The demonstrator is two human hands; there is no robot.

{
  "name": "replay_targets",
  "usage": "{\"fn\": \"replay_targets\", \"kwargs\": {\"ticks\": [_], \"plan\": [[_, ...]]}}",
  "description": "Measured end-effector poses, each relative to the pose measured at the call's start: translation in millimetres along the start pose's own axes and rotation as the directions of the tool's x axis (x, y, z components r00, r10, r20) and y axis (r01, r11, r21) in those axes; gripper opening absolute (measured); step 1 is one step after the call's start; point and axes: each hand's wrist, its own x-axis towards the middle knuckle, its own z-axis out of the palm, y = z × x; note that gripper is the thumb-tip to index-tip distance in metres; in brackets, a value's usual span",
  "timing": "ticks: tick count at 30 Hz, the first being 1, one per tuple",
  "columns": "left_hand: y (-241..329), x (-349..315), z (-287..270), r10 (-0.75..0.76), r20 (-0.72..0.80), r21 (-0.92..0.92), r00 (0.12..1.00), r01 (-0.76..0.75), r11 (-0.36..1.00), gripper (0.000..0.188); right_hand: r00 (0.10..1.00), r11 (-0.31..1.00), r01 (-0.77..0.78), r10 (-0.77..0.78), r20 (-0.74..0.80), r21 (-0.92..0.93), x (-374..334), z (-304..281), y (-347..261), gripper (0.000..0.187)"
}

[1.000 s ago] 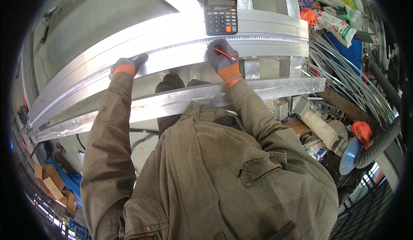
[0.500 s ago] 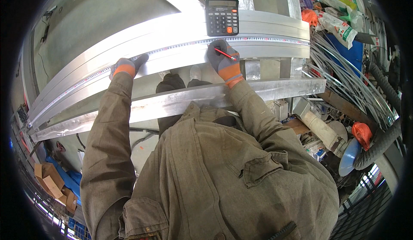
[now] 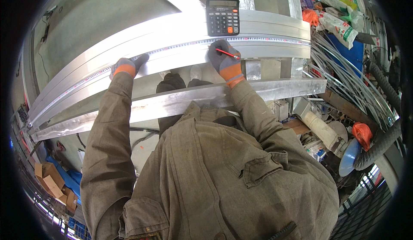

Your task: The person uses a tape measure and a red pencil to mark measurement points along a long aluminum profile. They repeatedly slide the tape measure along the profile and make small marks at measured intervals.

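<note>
While the left hand [image 3: 124,66] stays where it was half a second ago, at ten o'clock in the view, the right hand [image 3: 224,59], near one o'clock, has shifted very slightly toward three o'clock. The two hands are apart. The right one is closed around a thin red pencil [image 3: 228,53], whose rear end has moved a little the same way. The left one covers part of a tape measure [image 3: 189,44]; whether it grips anything, I cannot tell. The tape runs from nine to two o'clock along several pale metal bars [image 3: 266,26], unchanged, and passes just at the right hand's twelve o'clock side. Beyond it, a dark calculator [image 3: 222,16] lies on the bars at twelve o'clock. Another long bar [image 3: 275,87] crosses at six o'clock from the hands. Farther out are plastic bags [image 3: 340,27] near two o'clock, thin metal rods [image 3: 344,76] between two and three, and a cardboard box [image 3: 50,182] at eight.
</note>
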Motion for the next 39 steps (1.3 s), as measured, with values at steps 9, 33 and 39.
{"fn": "replay_targets", "kwargs": {"ticks": [9, 33, 39], "plan": [[-1, -11, -7, 0.003, -0.027, -0.014, 1.000, -0.003, 1.000, 0.099, 0.998, 0.997, -0.010, 0.014, 0.053, -0.075, 3, 0, 4, 0.006], [0, 1, -4, 0.000, 0.009, 0.015, 1.000, -0.001, 1.000, 0.109, 0.913, 0.975, 0.153, -0.203, -0.354, -0.163, -1, -38, 12, 0.028], [-5, -10, -14, 0.115, 0.005, 0.051, 0.993, -0.115, 0.992, 0.106, 0.969, 0.947, -0.147, 0.196, -0.152, 0.285, -32, 9, -19, 0.024]]}}
